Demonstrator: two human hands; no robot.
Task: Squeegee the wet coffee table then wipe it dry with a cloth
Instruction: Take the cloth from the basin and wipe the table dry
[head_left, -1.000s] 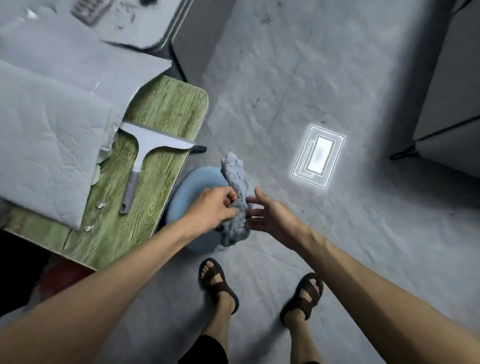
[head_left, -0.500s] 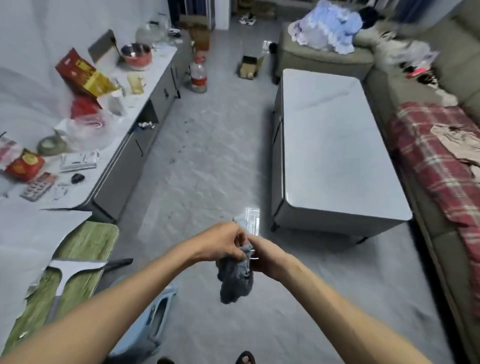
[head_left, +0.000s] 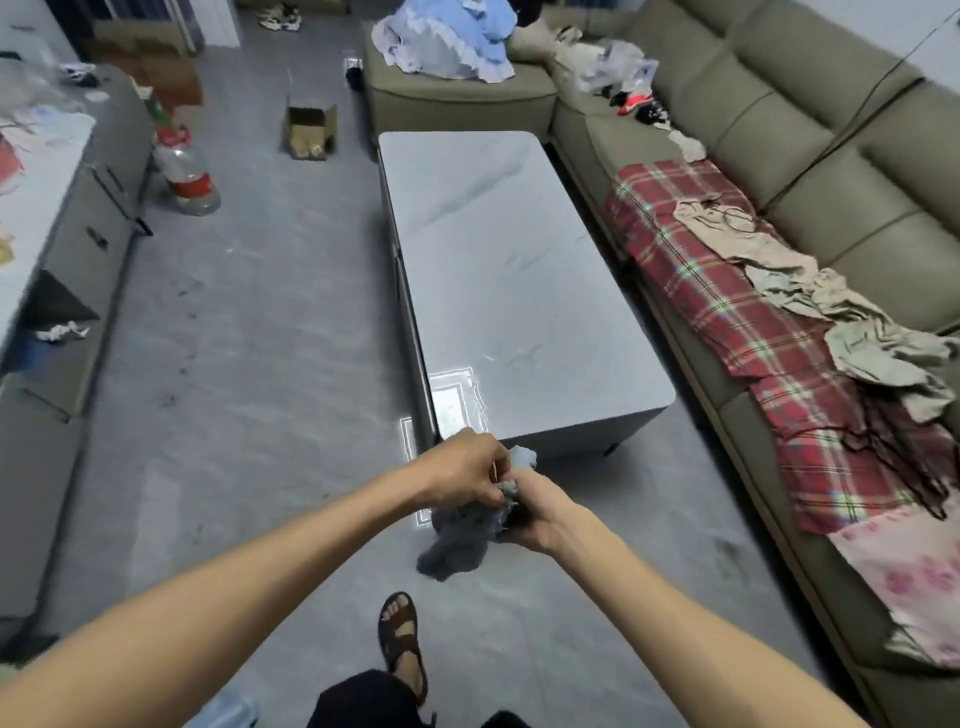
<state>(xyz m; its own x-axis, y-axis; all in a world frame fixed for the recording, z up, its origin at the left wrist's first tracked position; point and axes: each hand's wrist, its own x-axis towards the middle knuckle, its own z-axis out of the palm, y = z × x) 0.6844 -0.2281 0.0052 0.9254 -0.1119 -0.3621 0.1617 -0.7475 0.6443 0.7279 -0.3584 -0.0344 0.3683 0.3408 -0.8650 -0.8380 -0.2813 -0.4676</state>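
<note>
Both your hands are closed on the crumpled grey-blue fleecy cloth (head_left: 460, 535), held in the air short of the near end of the pale grey, marble-patterned rectangular coffee table (head_left: 498, 270), which runs away from you toward 12 o'clock. Your left hand (head_left: 460, 470) pinches the upper part of the cloth with fingers curled tight; your right hand (head_left: 537, 512) is wrapped around the bundle from the 3 o'clock side, and most of the fabric hangs loose below toward 7 o'clock. No squeegee is in view, so I judge the step in hand to be the wipe-dry stage, with the cloth being bunched or wrung before it goes down. I cannot tell from the top's sheen whether it is wet. Next move, as I read it: step up to the near short edge, spread the cloth flat under one palm, and work the top in overlapping passes from near edge toward 12 o'clock. The top carries nothing, so no clearing is needed. Containers: a small open brown cardboard box (head_left: 310, 132) sits on the grey floor (head_left: 249, 364) at 11 o'clock, near the table's far left corner; its contents are too small to make out. A large clear plastic bottle with a red label (head_left: 184, 174) stands at 10 o'clock beside the grey low cabinet (head_left: 88, 234); fill level not readable.
</note>
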